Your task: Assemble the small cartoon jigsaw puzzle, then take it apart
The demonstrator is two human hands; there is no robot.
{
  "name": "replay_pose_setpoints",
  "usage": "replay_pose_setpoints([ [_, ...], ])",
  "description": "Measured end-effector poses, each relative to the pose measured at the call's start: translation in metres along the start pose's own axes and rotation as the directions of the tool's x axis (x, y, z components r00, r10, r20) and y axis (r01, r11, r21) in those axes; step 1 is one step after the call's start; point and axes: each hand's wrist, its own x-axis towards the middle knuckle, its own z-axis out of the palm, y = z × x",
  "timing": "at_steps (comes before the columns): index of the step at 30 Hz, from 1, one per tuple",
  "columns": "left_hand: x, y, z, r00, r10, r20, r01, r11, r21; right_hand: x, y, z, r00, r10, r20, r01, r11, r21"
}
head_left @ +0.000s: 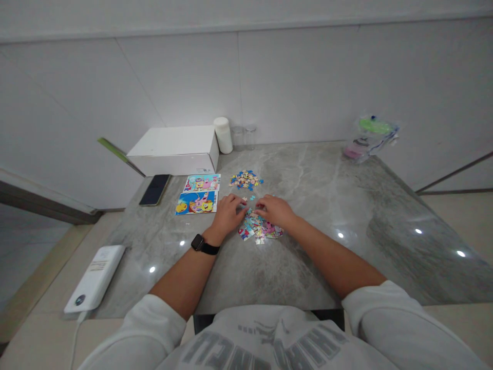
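Colourful puzzle pieces [259, 228], some joined, lie on the grey table between and just below my hands. My left hand [230, 213], with a black watch at the wrist, rests at their upper left, fingers curled inward. From the right, my right hand [275, 209] reaches to their top edge, thumb and fingers brought together. What either set of fingertips holds is too small to make out. A few loose pieces [252, 198] lie just above, between the hands. Farther back is a heap of mixed pieces [246, 179]. Two cartoon picture cards [197, 202] lie left of my left hand.
A phone [155, 190] lies left of the cards, before a white box [173, 149]. A white bottle [223, 135] and clear glasses [250, 137] stand at the back. A plastic bag [372, 139] sits back right, a white power bank [95, 278] front left.
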Motion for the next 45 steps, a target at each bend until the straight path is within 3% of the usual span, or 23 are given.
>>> replay_pose_setpoints([
  [3, -0.002, 0.005, -0.001, 0.996, 0.067, 0.061, -0.067, 0.998, -0.009, -0.001, -0.011, 0.01, 1.0, -0.017, 0.014, 0.017, 1.0, -0.007],
  [7, -0.003, 0.009, -0.001, 0.985, 0.134, 0.11, -0.135, 0.991, 0.003, 0.003, -0.006, 0.011, 0.998, -0.008, 0.063, 0.003, 0.997, 0.072],
  [12, -0.004, 0.012, -0.008, 0.978, 0.162, 0.131, -0.161, 0.987, -0.023, 0.004, 0.013, -0.011, 0.997, 0.073, 0.009, -0.073, 0.997, 0.013],
  [15, -0.006, 0.015, -0.016, 0.946, 0.251, 0.204, -0.238, 0.968, -0.083, -0.002, 0.024, -0.029, 0.995, 0.094, -0.015, -0.094, 0.994, -0.047],
  [20, -0.01, 0.023, -0.02, 0.898, 0.313, 0.31, -0.301, 0.95, -0.086, -0.025, 0.03, -0.035, 0.977, -0.014, 0.214, 0.019, 1.0, -0.024],
  [25, -0.009, 0.03, -0.021, 0.895, 0.301, 0.328, -0.303, 0.952, -0.048, -0.04, 0.026, -0.031, 0.937, 0.027, 0.348, 0.046, 0.979, -0.199],
  [30, -0.005, 0.038, -0.029, 0.904, 0.297, 0.309, -0.312, 0.95, -0.003, -0.038, 0.028, -0.04, 0.89, 0.018, 0.455, 0.073, 0.981, -0.181],
  [33, -0.002, 0.051, -0.03, 0.9, 0.336, 0.277, -0.343, 0.939, -0.023, -0.036, 0.032, -0.044, 0.907, 0.012, 0.42, 0.047, 0.99, -0.13],
  [36, -0.002, 0.07, -0.022, 0.878, 0.359, 0.317, -0.367, 0.93, -0.037, -0.038, 0.035, -0.045, 0.967, 0.066, 0.245, -0.026, 0.986, -0.164],
  [39, -0.004, 0.083, -0.009, 0.858, 0.35, 0.376, -0.38, 0.925, 0.005, -0.047, 0.034, -0.043, 0.993, 0.039, 0.111, -0.018, 0.982, -0.19],
  [45, -0.002, 0.081, -0.002, 0.856, 0.322, 0.405, -0.354, 0.935, 0.005, -0.067, 0.022, -0.028, 0.982, -0.098, 0.16, 0.113, 0.99, -0.089],
])
